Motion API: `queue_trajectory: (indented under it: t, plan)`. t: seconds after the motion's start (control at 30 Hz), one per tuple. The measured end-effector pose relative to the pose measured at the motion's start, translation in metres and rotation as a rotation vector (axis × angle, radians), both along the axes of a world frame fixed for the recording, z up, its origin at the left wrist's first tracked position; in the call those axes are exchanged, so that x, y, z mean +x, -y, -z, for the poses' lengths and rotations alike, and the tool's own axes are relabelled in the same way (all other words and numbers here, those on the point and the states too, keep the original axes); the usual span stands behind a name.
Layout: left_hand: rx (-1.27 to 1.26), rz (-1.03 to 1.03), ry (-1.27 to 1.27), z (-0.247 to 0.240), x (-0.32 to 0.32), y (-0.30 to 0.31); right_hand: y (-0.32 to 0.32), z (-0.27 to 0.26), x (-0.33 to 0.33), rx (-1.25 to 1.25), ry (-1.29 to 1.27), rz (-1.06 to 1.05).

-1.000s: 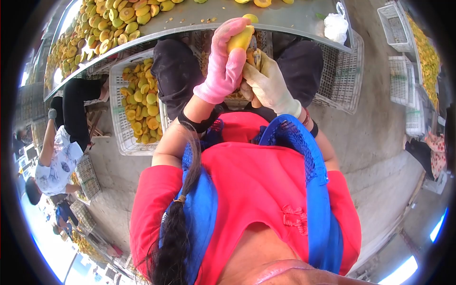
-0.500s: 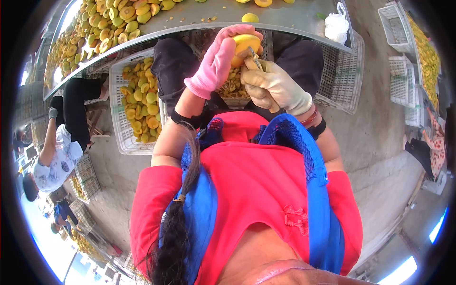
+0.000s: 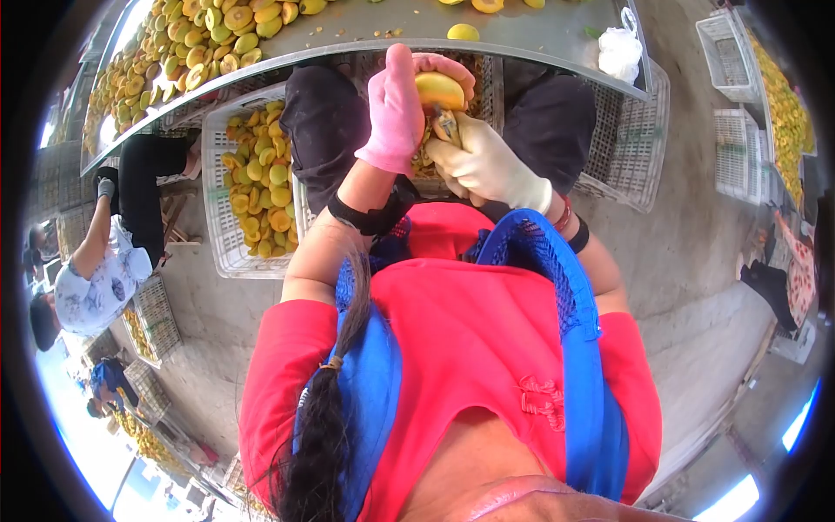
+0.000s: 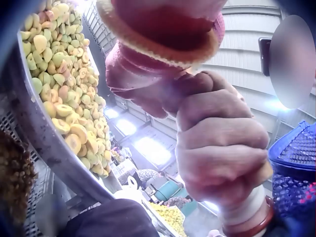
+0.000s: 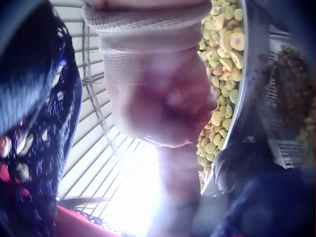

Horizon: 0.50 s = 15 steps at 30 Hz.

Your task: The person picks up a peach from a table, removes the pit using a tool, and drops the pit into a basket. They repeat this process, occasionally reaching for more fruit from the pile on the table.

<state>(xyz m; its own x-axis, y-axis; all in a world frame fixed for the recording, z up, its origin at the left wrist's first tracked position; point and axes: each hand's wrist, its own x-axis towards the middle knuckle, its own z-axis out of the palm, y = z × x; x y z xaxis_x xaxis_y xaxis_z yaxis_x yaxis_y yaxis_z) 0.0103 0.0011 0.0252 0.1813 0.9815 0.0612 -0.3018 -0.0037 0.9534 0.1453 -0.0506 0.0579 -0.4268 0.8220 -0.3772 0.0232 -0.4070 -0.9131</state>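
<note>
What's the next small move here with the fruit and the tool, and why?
Probably work the tool further into the yellow fruit. The left hand, in a pink glove, has a firm grip on the fruit, and the right hand holds the tool with its tip against the fruit, so the cut looks begun, not finished.

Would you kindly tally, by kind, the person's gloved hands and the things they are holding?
Pink-gloved left hand: 1
Whitish-gloved right hand: 1
Yellow fruit: 1
Small tool: 1
Total: 4
</note>
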Motion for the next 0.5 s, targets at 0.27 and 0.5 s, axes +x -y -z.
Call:
queue_trajectory:
  t: [0.27,0.5]
  plan:
    - [0.056,0.020,-0.145,-0.011,-0.004,0.002,-0.004,-0.004,0.012,-0.214,-0.120,-0.107]
    - [0.174,0.057,-0.213,-0.001,-0.005,-0.002,-0.004,0.018,0.006,-0.034,-0.100,-0.080]
